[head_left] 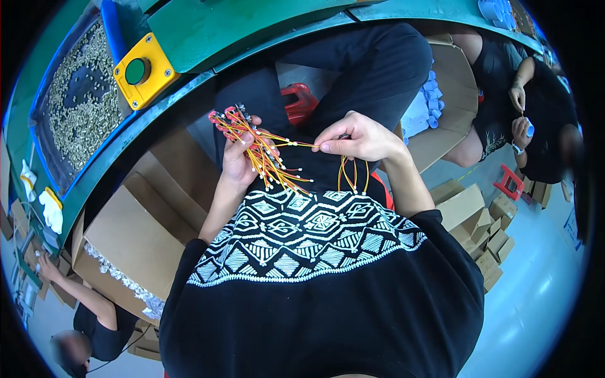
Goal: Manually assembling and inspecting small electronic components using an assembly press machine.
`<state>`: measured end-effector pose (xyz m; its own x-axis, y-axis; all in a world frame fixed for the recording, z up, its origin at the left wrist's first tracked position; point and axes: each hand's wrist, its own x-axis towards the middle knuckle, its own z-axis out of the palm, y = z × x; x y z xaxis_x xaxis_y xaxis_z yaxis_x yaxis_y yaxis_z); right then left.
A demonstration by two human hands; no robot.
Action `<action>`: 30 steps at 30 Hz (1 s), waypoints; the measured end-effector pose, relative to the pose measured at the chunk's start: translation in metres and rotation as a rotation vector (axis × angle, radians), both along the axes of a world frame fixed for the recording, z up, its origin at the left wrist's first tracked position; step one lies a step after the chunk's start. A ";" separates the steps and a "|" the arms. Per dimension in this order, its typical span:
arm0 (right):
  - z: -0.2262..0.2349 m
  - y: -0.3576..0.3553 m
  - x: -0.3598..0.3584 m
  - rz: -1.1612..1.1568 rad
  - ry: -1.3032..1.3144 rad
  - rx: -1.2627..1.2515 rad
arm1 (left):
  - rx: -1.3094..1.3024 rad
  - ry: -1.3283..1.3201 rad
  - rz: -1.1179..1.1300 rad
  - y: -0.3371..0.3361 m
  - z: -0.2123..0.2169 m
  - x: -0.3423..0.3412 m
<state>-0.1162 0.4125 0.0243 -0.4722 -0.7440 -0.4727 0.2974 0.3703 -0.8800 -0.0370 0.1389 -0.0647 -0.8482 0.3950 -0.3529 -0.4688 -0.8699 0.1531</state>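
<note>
My left hand [239,157] is closed round a bundle of red and yellow wires [261,154]. Small red parts [230,116] sit at the bundle's upper left end, and pale tips fan out toward my lap. With thumb and fingers pinched, my right hand [359,137] grips a few wires. One stretch runs taut between the two hands. Several wire ends hang in loops below my right hand, tipped with small white pieces. Both hands are held above my lap, in front of a black shirt with a white pattern. The fingers of my left hand are partly hidden by the wires.
A green bench [252,28] curves across the front, carrying a yellow box with a green button [137,72] and a blue-rimmed tray [47,154] of small metal parts. Cardboard boxes [129,233] stand left; another [457,94] at right holds light-blue pieces. Co-workers sit at both sides.
</note>
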 end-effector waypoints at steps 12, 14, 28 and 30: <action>-0.002 -0.015 0.006 -0.024 0.099 0.060 | -0.379 0.069 -0.084 0.001 0.003 -0.002; -0.004 -0.016 0.008 -0.020 0.106 0.075 | -0.394 0.070 -0.085 0.001 0.003 -0.002; -0.017 0.022 -0.006 0.077 -0.141 -0.219 | -0.291 0.106 -0.040 0.001 0.010 -0.009; -0.005 0.000 -0.006 0.218 -0.249 -0.087 | -0.362 0.073 0.008 0.011 0.014 -0.011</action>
<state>-0.1222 0.4125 0.0189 -0.1757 -0.8572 -0.4840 0.4293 0.3757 -0.8213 -0.0480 0.1496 -0.0505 -0.8789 0.2488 -0.4070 -0.4386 -0.7568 0.4846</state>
